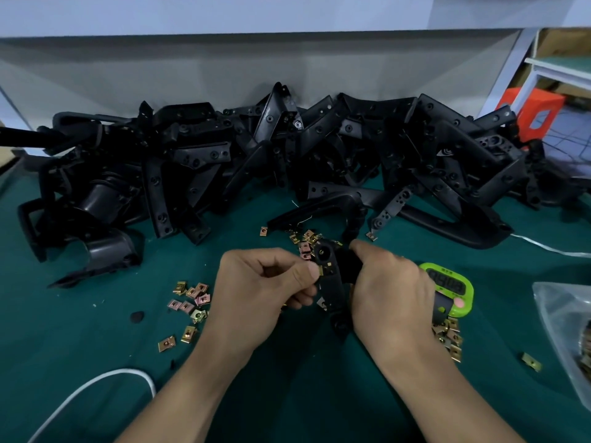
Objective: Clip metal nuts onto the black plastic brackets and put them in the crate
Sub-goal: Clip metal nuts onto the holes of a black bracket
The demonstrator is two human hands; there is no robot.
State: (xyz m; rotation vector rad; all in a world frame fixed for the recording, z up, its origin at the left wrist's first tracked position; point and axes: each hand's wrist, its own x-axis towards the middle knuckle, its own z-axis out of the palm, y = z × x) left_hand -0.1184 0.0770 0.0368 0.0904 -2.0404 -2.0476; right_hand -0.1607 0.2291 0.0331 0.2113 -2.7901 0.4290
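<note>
A black plastic bracket [331,282] stands nearly upright between both hands over the green table. My right hand [388,289] grips it from the right side. My left hand [263,282] pinches a small brass-coloured metal nut [319,270] against the bracket's left edge. Loose metal nuts lie in clusters on the table: one group [190,302] left of my left hand, another [303,239] just beyond the bracket, and more [447,338] under my right wrist. No crate is in view.
A big heap of black brackets [287,155] fills the back of the table [80,362]. A green digital timer [451,287] sits right of my right hand. A clear plastic bag [566,330] lies at the right edge. A white cable [96,388] curves at front left.
</note>
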